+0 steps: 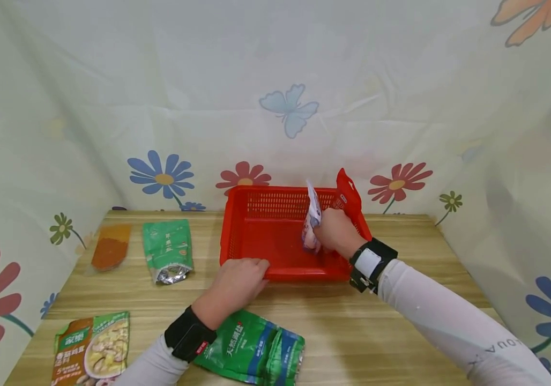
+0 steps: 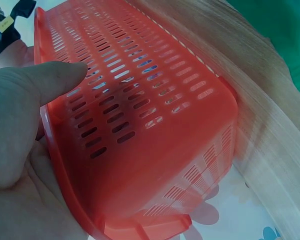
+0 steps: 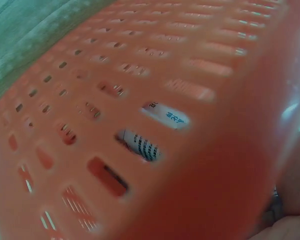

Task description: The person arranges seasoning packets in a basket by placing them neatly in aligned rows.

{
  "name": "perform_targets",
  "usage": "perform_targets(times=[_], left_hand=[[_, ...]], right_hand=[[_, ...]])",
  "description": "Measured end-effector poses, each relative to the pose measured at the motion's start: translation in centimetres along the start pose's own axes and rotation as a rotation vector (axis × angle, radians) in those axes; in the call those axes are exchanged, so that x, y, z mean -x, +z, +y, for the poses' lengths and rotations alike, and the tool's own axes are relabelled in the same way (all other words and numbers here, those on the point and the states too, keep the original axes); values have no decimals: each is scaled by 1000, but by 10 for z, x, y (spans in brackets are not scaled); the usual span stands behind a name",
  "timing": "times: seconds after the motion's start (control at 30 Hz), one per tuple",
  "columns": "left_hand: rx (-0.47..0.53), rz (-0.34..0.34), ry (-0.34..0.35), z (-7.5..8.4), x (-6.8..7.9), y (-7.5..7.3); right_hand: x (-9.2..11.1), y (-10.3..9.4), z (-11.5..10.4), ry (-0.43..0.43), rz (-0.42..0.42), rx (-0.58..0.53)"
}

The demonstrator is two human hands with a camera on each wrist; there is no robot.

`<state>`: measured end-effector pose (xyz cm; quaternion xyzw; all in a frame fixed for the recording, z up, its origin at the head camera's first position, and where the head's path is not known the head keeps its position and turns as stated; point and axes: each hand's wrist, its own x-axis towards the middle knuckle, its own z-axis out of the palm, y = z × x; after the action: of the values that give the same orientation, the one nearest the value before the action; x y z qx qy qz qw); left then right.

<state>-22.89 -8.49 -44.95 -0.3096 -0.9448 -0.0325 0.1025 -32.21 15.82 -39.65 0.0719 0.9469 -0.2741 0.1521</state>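
Note:
A red plastic basket point(image 1: 299, 276) with slotted walls stands on the wooden table against the back sheet. My left hand point(image 1: 237, 284) grips its front rim, and in the left wrist view the thumb point(image 2: 55, 80) lies along the outside of the slotted wall. Inside the right part of the basket, my right hand point(image 1: 335, 230) holds a white packet with pinkish-purple print point(image 1: 310, 233) upright. A red packet point(image 1: 348, 194) stands beside that hand at the right end, its top above the rim. The basket wall point(image 3: 155, 75) hides most of the right hand's work in the right wrist view.
A green and blue pouch point(image 1: 256, 346) lies in front of the basket, partly under the left forearm. To the left lie a light green pouch point(image 1: 168, 244), a clear bag of orange powder point(image 1: 111, 247) and a brown and green food packet point(image 1: 93, 348). Flower-printed sheets point(image 1: 198, 128) surround the table.

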Motion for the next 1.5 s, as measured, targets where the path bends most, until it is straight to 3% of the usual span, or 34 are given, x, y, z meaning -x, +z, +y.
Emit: perform_targets(times=[0.53,0.7,1.0,1.1,1.3,1.5], left_hand=[[11,-4,-23,2,-1,1],[12,-3,-22,1,-1,1],[26,-6,-25,0,-1,2],[26,-13,-26,0,-1,2],[15,-4,-29,0,-1,2],[-8,27,-10,0,-1,5]], right_hand=[[-1,-1,4,56,9,-37],[3,-3,5,41,27,-4],[26,-8,16,-94,103,142],[37,-5,25,-176,108,187],[52,2,46,-334,109,138],[57,2,68,-494,182,133]])
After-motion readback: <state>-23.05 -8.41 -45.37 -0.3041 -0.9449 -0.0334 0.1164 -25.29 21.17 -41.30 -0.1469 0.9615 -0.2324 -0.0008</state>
